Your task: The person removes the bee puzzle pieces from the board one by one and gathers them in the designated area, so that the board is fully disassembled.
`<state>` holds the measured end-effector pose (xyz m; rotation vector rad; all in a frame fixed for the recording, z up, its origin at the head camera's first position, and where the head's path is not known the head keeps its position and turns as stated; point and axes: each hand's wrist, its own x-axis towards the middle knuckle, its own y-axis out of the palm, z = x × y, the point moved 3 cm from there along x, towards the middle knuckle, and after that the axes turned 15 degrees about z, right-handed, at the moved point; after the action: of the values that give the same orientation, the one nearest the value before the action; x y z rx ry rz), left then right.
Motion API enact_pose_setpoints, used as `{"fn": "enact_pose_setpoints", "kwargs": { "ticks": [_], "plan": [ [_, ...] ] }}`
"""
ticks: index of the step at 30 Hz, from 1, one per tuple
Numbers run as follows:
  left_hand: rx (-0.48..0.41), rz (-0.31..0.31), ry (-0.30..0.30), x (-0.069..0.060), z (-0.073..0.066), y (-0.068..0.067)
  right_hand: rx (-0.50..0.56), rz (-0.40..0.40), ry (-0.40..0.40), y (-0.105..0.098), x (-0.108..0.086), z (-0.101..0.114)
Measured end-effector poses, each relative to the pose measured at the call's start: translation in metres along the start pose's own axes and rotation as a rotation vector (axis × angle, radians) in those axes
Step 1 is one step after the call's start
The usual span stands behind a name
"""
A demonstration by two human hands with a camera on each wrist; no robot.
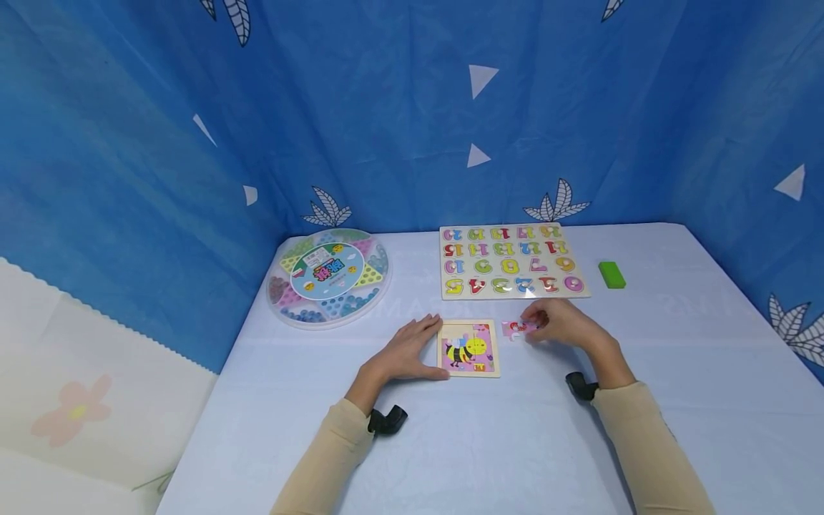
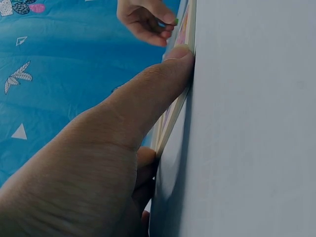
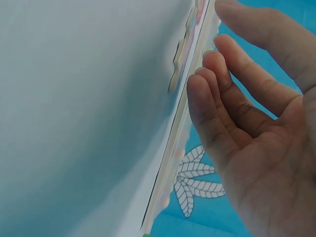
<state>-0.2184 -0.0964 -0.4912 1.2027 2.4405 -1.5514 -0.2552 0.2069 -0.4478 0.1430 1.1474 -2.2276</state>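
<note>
In the head view, a square wooden bee puzzle (image 1: 468,349) lies on the table. My left hand (image 1: 404,352) grips its left side, the thumb at the near corner and fingers at the far one; the thumb (image 2: 158,74) presses the frame's edge in the left wrist view. Right of the puzzle lie pink pieces (image 1: 513,329) with a red and white print. Over their right end is my right hand (image 1: 558,322). In the right wrist view its fingers (image 3: 200,101) are bent and apart, with nothing seen between them, beside the pieces (image 3: 180,52).
A wooden number board (image 1: 511,265) lies behind the pieces, with a green block (image 1: 611,275) to its right. At the back left sits a round, clear-lidded game box (image 1: 328,279) with coloured beads. Blue patterned cloth (image 1: 399,107) hangs behind the table.
</note>
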Motion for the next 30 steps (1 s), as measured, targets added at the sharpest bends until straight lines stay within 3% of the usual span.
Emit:
{"fn": "enact_pose_setpoints", "kwargs": {
  "ticks": [30],
  "plan": [
    [-0.004, 0.012, -0.013, -0.002, -0.002, -0.001, -0.024, 0.082, -0.048, 0.026, 0.034, 0.051]
  ]
}}
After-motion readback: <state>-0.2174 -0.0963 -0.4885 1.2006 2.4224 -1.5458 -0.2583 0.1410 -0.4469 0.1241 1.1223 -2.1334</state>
